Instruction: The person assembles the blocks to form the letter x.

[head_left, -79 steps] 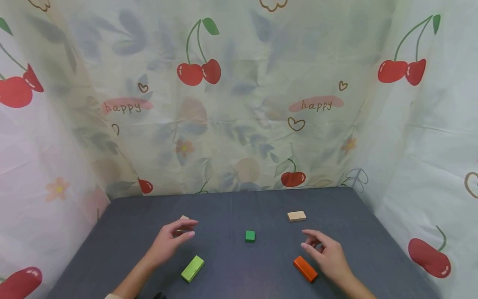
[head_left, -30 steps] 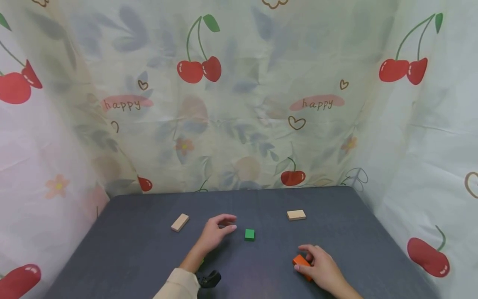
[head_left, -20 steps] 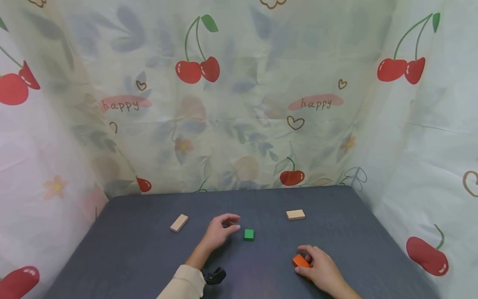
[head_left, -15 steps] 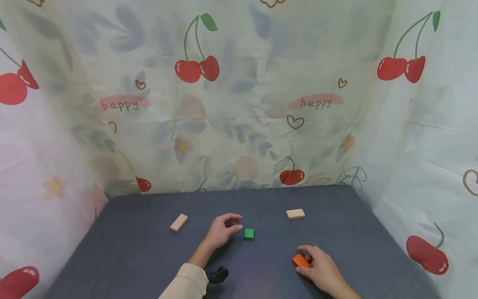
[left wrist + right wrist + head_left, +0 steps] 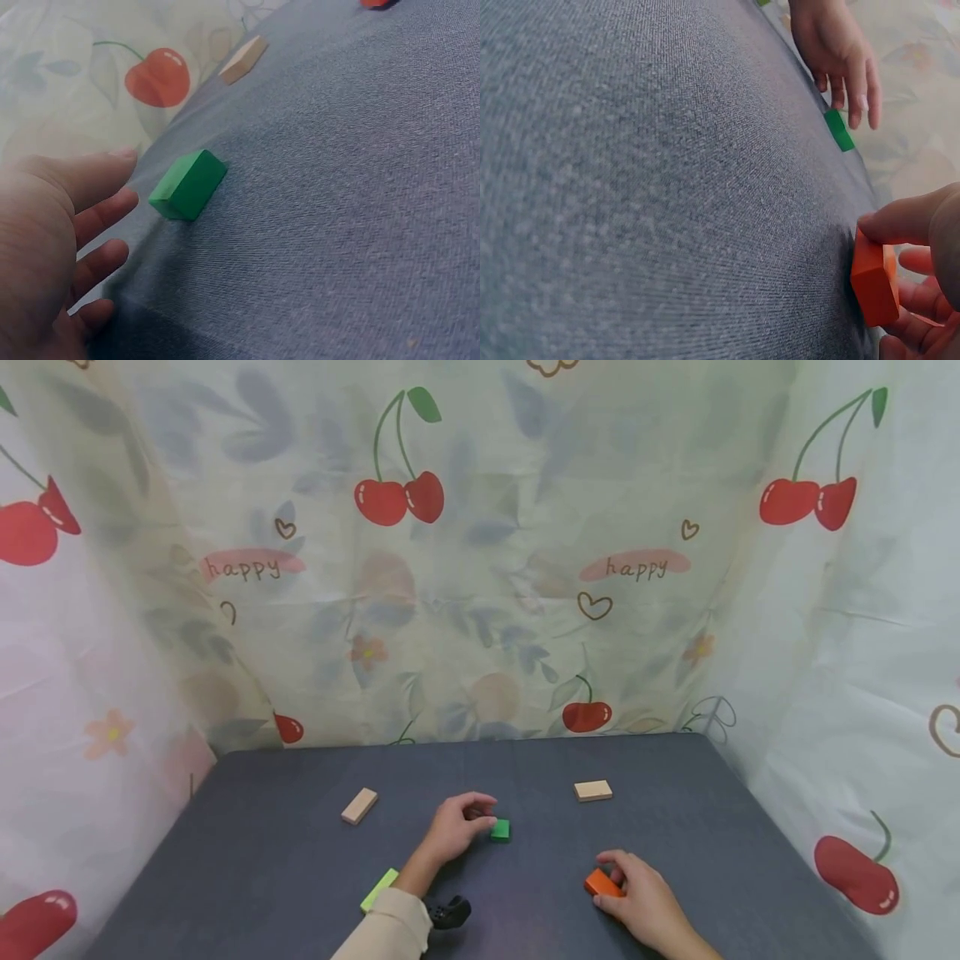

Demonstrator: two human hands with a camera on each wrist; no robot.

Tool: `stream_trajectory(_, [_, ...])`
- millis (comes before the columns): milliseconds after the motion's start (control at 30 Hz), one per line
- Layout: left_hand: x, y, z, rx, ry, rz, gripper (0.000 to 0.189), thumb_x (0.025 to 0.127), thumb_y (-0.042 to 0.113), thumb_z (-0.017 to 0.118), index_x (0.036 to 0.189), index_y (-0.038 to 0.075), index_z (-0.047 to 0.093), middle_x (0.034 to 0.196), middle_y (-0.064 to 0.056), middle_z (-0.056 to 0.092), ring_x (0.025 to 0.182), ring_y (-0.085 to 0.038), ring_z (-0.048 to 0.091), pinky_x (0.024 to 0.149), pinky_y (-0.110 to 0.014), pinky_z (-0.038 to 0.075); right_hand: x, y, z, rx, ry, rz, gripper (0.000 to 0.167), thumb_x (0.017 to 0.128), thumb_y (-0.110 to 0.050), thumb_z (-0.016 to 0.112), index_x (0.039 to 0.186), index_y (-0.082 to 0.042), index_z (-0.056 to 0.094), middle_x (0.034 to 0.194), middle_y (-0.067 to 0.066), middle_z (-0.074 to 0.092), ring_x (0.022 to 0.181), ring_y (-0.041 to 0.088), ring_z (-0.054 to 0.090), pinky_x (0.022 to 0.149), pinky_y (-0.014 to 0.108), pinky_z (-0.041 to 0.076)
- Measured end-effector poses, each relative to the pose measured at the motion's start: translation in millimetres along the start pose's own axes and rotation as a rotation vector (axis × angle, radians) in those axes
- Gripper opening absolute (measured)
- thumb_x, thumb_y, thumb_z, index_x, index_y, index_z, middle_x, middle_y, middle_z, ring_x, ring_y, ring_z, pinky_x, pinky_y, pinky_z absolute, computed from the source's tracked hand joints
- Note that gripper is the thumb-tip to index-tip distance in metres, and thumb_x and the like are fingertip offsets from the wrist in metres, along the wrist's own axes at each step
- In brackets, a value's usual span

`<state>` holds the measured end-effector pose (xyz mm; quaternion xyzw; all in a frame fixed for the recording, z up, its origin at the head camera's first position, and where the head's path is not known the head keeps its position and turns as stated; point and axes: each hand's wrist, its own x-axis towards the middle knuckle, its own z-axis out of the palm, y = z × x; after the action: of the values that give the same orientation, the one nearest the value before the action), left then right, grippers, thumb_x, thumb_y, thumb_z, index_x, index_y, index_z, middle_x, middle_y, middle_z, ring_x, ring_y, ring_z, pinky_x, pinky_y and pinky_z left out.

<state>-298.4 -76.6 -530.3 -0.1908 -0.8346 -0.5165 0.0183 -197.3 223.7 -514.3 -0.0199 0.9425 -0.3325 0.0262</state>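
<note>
Scanning from afar, I see a pale block (image 5: 360, 807), then the lime block (image 5: 378, 891) partly behind a sleeve (image 5: 390, 928). My left hand (image 5: 455, 828), fingers loosely parted, hovers just beside the green block (image 5: 189, 185). Past a second pale block (image 5: 593, 791), the orange block (image 5: 873, 279) sits pinched in my right hand (image 5: 643, 900).
</note>
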Motion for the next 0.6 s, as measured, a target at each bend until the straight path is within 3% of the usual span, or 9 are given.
stream_trajectory(333, [-2.7, 1.4, 5.7, 0.093, -0.012, -0.009, 0.024, 0.087, 0.021, 0.074, 0.111, 0.014, 0.073, 0.098, 0.000, 0.069, 0.078, -0.010, 0.057, 0.070, -0.031, 0.046, -1.5, -7.0, 3.1, 0.015, 0.080, -0.033, 0.039, 0.070, -0.014, 0.087, 0.103, -0.016, 0.066, 0.080, -0.004, 0.052, 0.065, 0.014, 0.046, 0.060, 0.030, 0.038])
stream_trajectory(600, [-5.8, -0.4, 7.9, 0.182, 0.014, 0.026, 0.018, 0.089, 0.019, 0.072, 0.106, 0.022, 0.077, 0.104, 0.005, 0.068, 0.084, -0.012, 0.056, 0.082, -0.041, 0.041, -1.3, -9.2, 6.1, 0.053, 0.106, -0.053, 0.036, 0.070, -0.014, 0.087, 0.099, -0.018, 0.066, 0.083, -0.005, 0.053, 0.068, 0.013, 0.047, 0.063, 0.031, 0.040])
